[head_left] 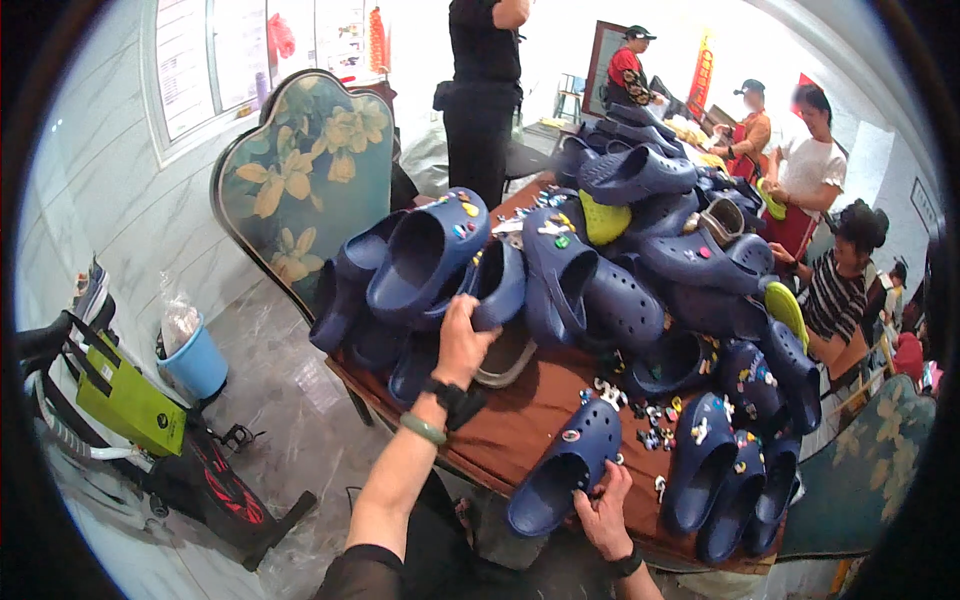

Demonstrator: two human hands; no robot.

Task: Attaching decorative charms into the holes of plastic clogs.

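A brown table (520, 420) carries a big heap of dark blue clogs (640, 250), several dotted with small colourful charms. My left hand (462, 340) reaches up and grips the heel edge of a blue clog (498, 285) in the pile's near left side. My right hand (605, 505) holds the side of another blue clog (565, 465) lying at the table's front edge, toe pointing away. Loose charms (655, 415) lie scattered on the cloth beside that clog.
A floral-backed chair (305, 180) stands left of the table, another (880, 450) at right. Several people stand or sit around the far and right sides. A blue bin (197, 362), a green bag (130, 400) and black equipment sit on the floor at left.
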